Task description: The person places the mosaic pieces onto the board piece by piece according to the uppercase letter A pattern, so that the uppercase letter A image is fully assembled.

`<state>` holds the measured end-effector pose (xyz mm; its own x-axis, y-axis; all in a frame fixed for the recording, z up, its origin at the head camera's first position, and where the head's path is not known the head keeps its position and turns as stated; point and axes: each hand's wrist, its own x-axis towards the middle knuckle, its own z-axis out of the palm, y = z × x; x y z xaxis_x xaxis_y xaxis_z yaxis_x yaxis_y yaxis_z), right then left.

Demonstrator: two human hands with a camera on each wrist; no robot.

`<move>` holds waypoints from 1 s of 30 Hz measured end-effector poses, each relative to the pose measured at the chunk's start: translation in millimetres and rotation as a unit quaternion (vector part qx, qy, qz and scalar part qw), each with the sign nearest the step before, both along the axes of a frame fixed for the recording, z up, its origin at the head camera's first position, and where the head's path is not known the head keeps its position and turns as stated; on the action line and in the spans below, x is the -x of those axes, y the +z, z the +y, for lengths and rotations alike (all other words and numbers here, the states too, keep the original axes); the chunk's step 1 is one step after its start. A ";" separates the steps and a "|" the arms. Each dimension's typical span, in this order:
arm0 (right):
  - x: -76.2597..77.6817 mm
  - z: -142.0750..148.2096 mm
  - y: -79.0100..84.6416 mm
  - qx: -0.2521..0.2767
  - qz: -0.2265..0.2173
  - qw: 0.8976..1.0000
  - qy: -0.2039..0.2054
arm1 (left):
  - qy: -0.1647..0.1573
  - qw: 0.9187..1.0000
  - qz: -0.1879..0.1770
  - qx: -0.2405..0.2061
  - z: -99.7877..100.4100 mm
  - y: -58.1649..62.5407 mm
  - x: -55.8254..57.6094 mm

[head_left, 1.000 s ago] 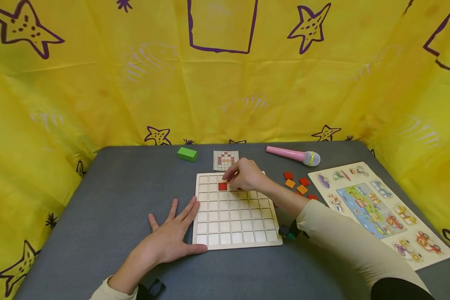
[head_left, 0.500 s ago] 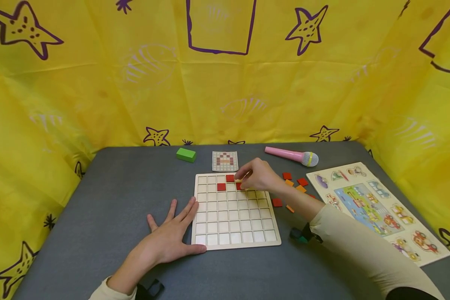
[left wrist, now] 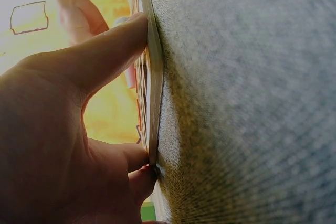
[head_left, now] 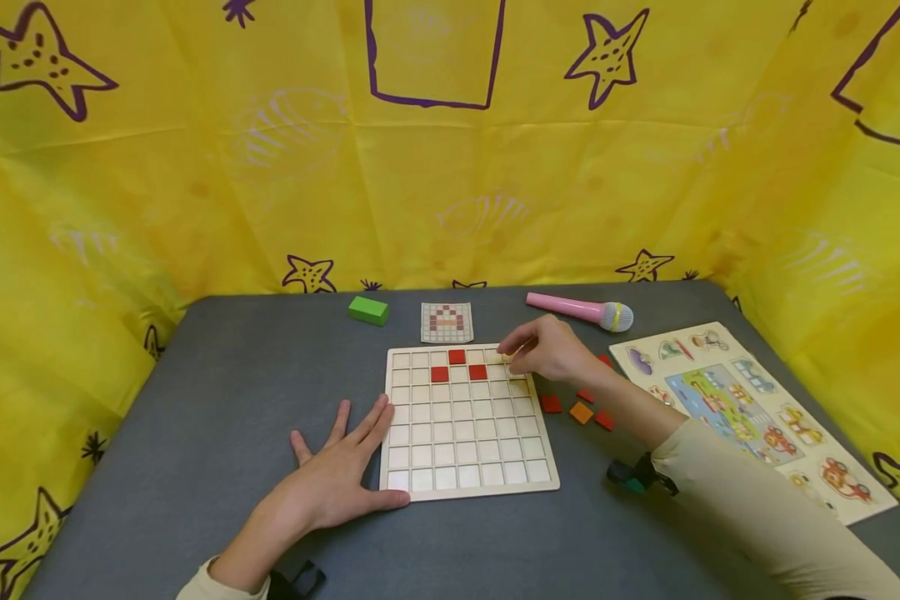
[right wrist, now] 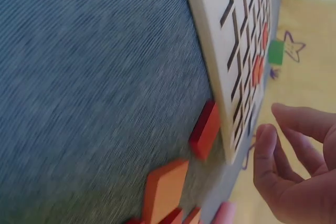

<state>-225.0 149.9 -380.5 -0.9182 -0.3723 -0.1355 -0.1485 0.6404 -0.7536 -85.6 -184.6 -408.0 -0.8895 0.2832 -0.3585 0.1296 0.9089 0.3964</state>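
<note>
A wooden grid board (head_left: 450,433) lies flat on the dark table, with three red square tiles in its upper cells, one of them the top-row tile (head_left: 457,357). My left hand (head_left: 336,479) rests at the board's left side, fingers spread; in the left wrist view its thumb (left wrist: 113,51) touches the board's edge. Over the upper right corner hovers my right hand (head_left: 553,350), its fingers loosely bent. In the right wrist view, thumb and forefinger are apart with nothing visible between them. A small printed pattern card (head_left: 447,322) lies behind the board.
Loose tiles lie right of the board, among them a red tile (head_left: 551,404) and an orange tile (head_left: 581,412); my right arm hides some. Behind are a green block (head_left: 368,311) and a pink microphone (head_left: 577,308). A picture puzzle (head_left: 750,417) lies at right, partly under the sleeve.
My right hand has let go of the red tiles in the upper cells and moved right, uncovering them. My left hand has stayed at the board's edge.
</note>
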 end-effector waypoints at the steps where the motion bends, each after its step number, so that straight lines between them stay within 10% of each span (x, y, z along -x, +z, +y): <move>1: 0.2 3.4 0.1 0.001 -0.001 1.000 -0.004 | -0.001 1.000 0.000 0.000 -0.1 -0.2 -0.1; 30: 17.1 81.0 -10.6 -0.051 0.036 0.995 -0.076 | 0.001 1.000 0.001 0.005 0.7 -0.8 0.4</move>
